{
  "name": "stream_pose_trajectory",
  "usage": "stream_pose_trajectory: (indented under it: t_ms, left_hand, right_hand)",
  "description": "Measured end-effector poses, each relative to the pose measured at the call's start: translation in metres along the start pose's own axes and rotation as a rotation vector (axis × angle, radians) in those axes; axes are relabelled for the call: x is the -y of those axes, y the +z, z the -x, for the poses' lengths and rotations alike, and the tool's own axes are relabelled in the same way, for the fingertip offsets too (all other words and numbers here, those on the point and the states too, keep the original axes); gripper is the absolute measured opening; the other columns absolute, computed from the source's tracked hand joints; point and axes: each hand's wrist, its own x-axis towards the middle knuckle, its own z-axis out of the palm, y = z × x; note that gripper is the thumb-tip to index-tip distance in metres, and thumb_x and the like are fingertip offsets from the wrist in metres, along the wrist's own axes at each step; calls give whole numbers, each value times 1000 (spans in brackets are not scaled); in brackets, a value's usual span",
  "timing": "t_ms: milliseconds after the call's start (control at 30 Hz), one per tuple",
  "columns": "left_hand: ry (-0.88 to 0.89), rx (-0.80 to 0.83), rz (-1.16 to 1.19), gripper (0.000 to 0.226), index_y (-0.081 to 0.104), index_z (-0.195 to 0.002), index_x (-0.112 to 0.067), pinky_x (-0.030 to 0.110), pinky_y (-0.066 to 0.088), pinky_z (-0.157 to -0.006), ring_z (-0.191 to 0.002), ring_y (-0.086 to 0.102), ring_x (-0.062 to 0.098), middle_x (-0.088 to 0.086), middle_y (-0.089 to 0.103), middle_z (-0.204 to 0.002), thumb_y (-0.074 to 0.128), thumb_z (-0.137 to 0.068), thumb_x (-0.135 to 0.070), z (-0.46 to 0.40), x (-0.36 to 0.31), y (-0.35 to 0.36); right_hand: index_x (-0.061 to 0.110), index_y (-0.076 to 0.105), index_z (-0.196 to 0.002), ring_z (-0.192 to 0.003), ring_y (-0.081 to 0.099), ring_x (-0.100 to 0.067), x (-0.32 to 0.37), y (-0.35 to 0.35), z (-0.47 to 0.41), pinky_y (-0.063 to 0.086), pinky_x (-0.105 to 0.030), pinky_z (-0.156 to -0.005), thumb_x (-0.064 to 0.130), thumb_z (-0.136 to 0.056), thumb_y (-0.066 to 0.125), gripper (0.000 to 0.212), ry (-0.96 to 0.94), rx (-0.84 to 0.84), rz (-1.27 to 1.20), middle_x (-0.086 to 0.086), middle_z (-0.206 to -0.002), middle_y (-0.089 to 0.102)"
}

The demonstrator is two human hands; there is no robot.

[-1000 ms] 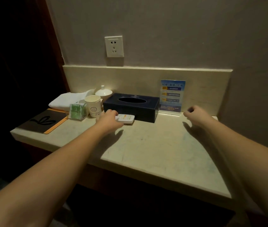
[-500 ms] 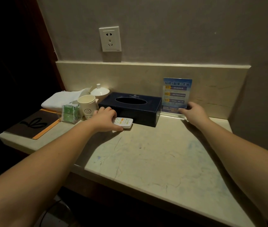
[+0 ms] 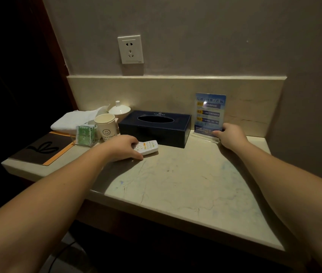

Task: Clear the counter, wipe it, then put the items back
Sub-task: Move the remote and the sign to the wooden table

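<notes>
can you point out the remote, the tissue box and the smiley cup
remote (image 3: 148, 147): head view, on its white button face, right of the left hand's fingers.
tissue box (image 3: 152, 133): head view, on its dark front wall.
smiley cup (image 3: 106, 129): head view, on its side, near the printed face.

white wall socket (image 3: 130, 49), grey wall (image 3: 215, 36)

The scene is dim and warm, lit by a soft pool of light on the table (image 3: 185, 180) that seems to come from above and behind the viewer. Both arms throw blurred shadows toward the wall, darkest under the left hand (image 3: 123, 147). The left side sinks into near black. A small glare spot whitens the blue sign (image 3: 209, 113), blurring its print. Straight edges bow near the borders, and the nearest forearms look soft.
</notes>
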Motion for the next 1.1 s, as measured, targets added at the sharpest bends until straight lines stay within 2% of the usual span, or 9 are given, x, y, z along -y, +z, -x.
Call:
stream_pose_trajectory:
  t_ms: [100,200,367,533,600,767,900,1000,1100]
  left_hand:
    - [-13,-34,101,63,54,-128,-28,18,41,-61,-84,52,2,-9,59,-109,72,-74,-56,13,1,-3]
    - [-45,-83,180,63,53,-127,-29,22,46,-57,-81,53,4,-15,53,-94,71,-73,-58,33,-2,-12]
    - [-67,-197,399,54,55,-113,-31,29,52,-61,-84,58,12,-12,57,-93,70,-71,-62,81,-11,-18]
    - [-36,-266,687,48,56,-107,-27,27,46,-61,-87,58,16,-6,59,-98,72,-73,-57,150,-20,-10]
    - [-5,-284,767,49,59,-106,-24,27,46,-63,-89,59,17,-4,62,-99,71,-73,-58,180,-24,-4]
    - [3,-219,892,68,59,-114,-28,30,47,-68,-95,59,16,-7,63,-104,68,-61,-70,256,-35,16]
    - [-5,-188,972,50,62,-102,-34,26,43,-66,-96,58,12,-9,64,-105,70,-65,-67,302,-39,31]
    - [-17,-154,1060,59,66,-105,-29,28,44,-67,-95,61,14,-4,66,-104,72,-59,-65,329,-46,46]
    - [-7,-115,1113,67,66,-106,-29,31,46,-69,-96,63,17,-3,67,-103,73,-51,-67,351,-59,64]
  right_hand:
    - [21,63,-110,-91,60,-21,4,-9,18,49,-38,-80,33,-92,58,22,5,-24,-44,0,-104,67]
    - [20,63,-111,-92,62,-23,13,-23,37,51,-44,-86,34,-91,61,25,23,-54,-126,-1,-103,68]
    - [21,64,-108,-85,62,-20,31,-46,81,51,-38,-78,35,-90,62,23,-32,-97,-153,0,-96,67]
    - [20,64,-112,-84,60,-12,44,-61,152,44,-26,-62,35,-90,62,26,-51,-83,-215,5,-93,66]
    - [22,64,-112,-84,60,-10,49,-65,187,43,-24,-61,36,-91,60,25,-52,-58,-245,9,-91,65]
    - [24,66,-107,-78,59,-8,53,-65,277,41,-24,-60,34,-92,59,19,-26,-45,-288,10,-85,66]
    - [28,67,-101,-76,60,-4,44,-60,340,40,-22,-60,37,-91,60,16,-30,-33,-273,12,-84,67]
    - [31,67,-98,-84,63,-5,29,-59,381,46,-25,-67,38,-89,62,12,16,-32,-292,13,-92,69]
    - [37,66,-88,-85,63,-2,8,-60,419,47,-25,-69,37,-88,63,3,68,-46,-307,18,-89,69]
